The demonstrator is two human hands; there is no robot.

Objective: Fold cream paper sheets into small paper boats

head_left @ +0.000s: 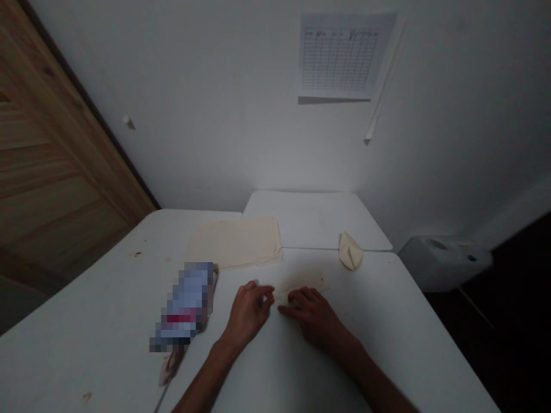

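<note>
A thin cream sheet [303,279], like a pastry wrapper, lies on the table in front of me. My left hand [253,304] is closed in a pinch at the sheet's left end. My right hand [312,312] has its fingers curled onto the sheet's near edge, with the thumb pointing left. Behind my left hand rests a flat stack of larger cream sheets [236,241]. A folded, pointed cream piece [351,252] sits apart to the right. The fingertips hide part of the sheet between my hands.
White tables [336,221] are pushed together against the wall. A pixelated packet [185,304] lies left of my forearm. Small reddish specks [138,253] mark the left table. A printed chart [342,57] hangs on the wall; a whitish container [445,261] stands beyond the right edge.
</note>
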